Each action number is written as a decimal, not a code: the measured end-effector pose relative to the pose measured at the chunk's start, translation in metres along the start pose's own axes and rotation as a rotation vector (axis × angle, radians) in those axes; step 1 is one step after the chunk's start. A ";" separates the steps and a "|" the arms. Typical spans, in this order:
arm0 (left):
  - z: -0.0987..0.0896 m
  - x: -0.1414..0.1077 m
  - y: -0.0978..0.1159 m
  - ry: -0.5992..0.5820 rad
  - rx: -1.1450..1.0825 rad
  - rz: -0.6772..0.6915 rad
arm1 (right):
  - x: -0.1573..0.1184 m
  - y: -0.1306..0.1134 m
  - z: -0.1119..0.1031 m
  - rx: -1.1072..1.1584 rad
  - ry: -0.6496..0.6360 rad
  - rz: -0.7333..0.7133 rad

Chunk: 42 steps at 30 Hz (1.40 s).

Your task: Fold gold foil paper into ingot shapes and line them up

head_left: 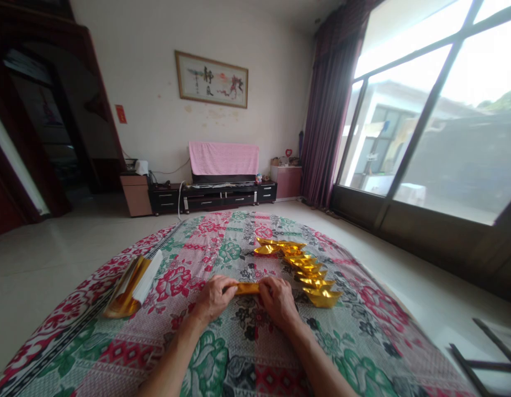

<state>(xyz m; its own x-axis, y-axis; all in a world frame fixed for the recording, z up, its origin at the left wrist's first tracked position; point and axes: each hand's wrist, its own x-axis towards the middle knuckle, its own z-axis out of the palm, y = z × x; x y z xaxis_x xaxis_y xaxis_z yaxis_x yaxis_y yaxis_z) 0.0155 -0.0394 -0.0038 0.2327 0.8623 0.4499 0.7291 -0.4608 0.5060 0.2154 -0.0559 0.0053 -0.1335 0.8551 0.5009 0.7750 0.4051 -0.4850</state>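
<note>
A narrow folded strip of gold foil paper [248, 289] stretches between my two hands, low over the patterned tablecloth [214, 353]. My left hand [214, 298] pinches its left end, and my right hand [277, 296] grips the right end; the fingertips are partly hidden behind the knuckles. Just right of my right hand, several folded gold paper boats [322, 296], shaped like ingots, lie in an overlapping row that runs away from me. Off to the left rests a curled stack of gold and white foil paper sheets [133, 286].
The round table's cloth drops over its edge on all sides. Beyond it stand a low black TV cabinet [168, 199] and a television under a pink cloth [224, 158]. Dark metal bars [487, 365] stick up at the lower right, near a large window [466, 127].
</note>
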 end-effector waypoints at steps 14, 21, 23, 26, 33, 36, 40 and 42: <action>0.007 0.005 -0.002 0.036 0.177 0.027 | 0.000 0.003 0.006 -0.202 0.011 0.064; 0.008 0.003 -0.001 0.021 0.245 0.069 | 0.001 0.005 0.007 -0.214 0.012 0.090; 0.007 0.002 0.000 0.014 0.241 0.069 | 0.001 0.005 0.007 -0.221 0.002 0.088; 0.006 0.002 0.001 -0.009 0.220 0.065 | 0.001 0.004 0.006 -0.224 -0.002 0.081; 0.006 0.002 0.000 -0.013 0.222 0.053 | 0.000 0.003 0.006 -0.226 0.006 0.067; 0.005 0.002 0.002 -0.022 0.253 0.047 | 0.001 0.003 0.006 -0.223 -0.002 0.082; 0.006 0.002 0.002 -0.025 0.257 0.043 | 0.002 0.005 0.006 -0.210 -0.010 0.084; 0.007 0.003 0.000 -0.022 0.253 0.035 | 0.002 0.005 0.006 -0.203 -0.006 0.084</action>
<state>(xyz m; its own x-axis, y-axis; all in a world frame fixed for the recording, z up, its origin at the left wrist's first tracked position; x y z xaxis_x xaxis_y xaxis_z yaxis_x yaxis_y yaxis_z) 0.0206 -0.0356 -0.0077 0.2726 0.8524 0.4461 0.8578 -0.4254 0.2885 0.2156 -0.0501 -0.0006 -0.0660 0.8853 0.4604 0.8921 0.2590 -0.3701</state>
